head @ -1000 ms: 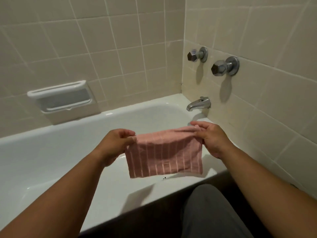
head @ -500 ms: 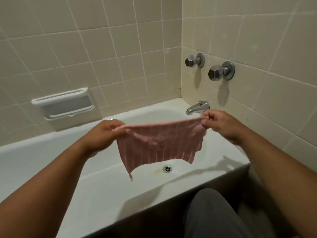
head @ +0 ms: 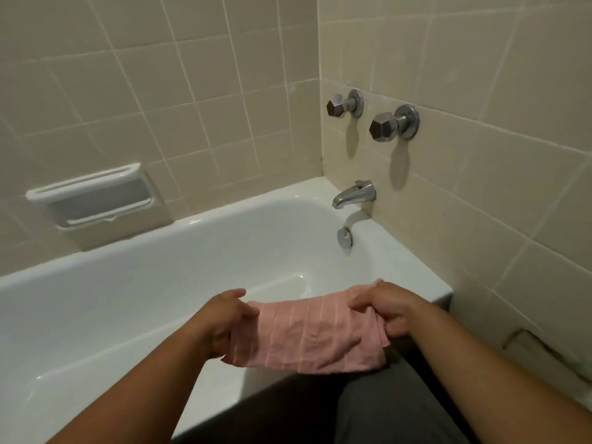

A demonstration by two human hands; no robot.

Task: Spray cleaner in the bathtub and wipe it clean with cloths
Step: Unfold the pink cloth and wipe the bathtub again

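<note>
Fold pink striped cloth (head: pixel 307 334) into flat pad, with left hand (head: pixel 224 322) pinching 9 o'clock edge and right hand (head: pixel 389 310) gripping 3 o'clock edge, then wipe bathtub (head: pixel 128 299) toward spout (head: pixel 352 193) at 1 o'clock.

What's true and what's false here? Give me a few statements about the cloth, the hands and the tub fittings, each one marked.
1. The left hand and the right hand both grip the pink striped cloth. True.
2. Water runs from the tub spout. False: no water shows at it.
3. Two metal faucet knobs sit on the tiled wall above the spout. True.
4. The cloth lies on the floor of the bathtub. False: both hands hold it up in the air.
</note>
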